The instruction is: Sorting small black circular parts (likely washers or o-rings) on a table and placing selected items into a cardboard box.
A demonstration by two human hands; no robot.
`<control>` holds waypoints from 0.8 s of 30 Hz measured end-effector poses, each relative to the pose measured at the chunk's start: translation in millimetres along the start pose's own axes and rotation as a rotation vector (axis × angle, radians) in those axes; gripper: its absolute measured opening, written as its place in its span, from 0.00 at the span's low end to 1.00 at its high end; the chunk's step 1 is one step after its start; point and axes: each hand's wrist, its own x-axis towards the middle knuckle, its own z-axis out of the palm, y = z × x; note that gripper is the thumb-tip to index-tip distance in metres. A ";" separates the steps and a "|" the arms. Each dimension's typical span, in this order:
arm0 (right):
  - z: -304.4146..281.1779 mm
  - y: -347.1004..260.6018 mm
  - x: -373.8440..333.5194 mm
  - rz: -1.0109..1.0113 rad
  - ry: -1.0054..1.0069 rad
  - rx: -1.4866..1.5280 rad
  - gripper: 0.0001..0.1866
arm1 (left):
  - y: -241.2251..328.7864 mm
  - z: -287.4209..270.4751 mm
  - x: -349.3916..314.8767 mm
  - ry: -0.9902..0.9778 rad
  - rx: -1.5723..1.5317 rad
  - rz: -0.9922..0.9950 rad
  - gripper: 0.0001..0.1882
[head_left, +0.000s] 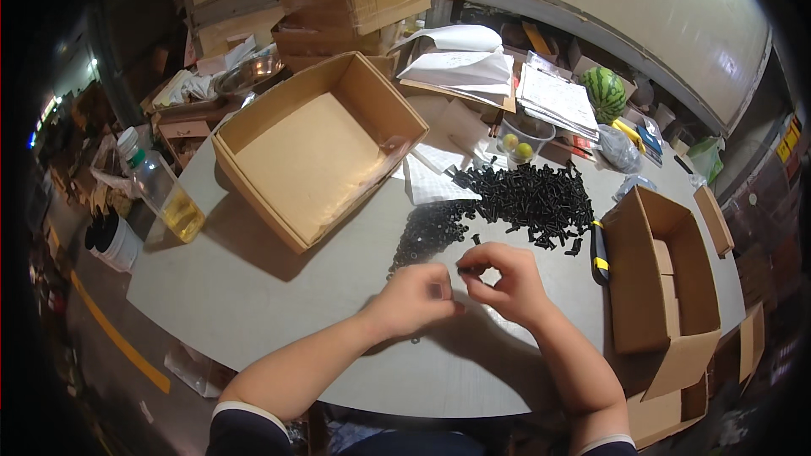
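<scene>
My left hand [414, 297] is closed over the near middle of the table, fingers curled; what it holds, if anything, is hidden. Facing it, my right hand [509, 284] pinches a small dark piece [464, 269], seemingly a black screw, between thumb and forefinger. Just past my fingertips lies a heap of small black nuts [432, 230]. A larger pile of black screws [536, 201] spreads beyond my right hand. One loose black screw [476, 239] sits between the pile and my right hand. A single nut [415, 340] lies below my left hand.
A large open carton [291, 177] stands tilted at the left, a bottle of yellow liquid [173, 203] beside it. To the right are a utility knife [600, 255] and another open box [629, 279]. Papers [553, 101], a plastic tub with fruit [525, 131] and a watermelon [603, 95] lie behind.
</scene>
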 end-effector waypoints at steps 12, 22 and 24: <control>-0.5 -6.1 -1.5 -0.138 -0.041 -0.008 0.08 | 4.6 -0.5 0.7 0.103 -0.099 0.192 0.16; -1.7 -4.3 -6.6 0.028 -0.088 0.148 0.06 | 21.1 -8.1 -2.2 0.129 0.334 0.443 0.05; -3.3 -5.9 -6.5 0.045 -0.153 0.216 0.04 | 21.5 -9.1 -2.7 0.080 0.362 0.536 0.05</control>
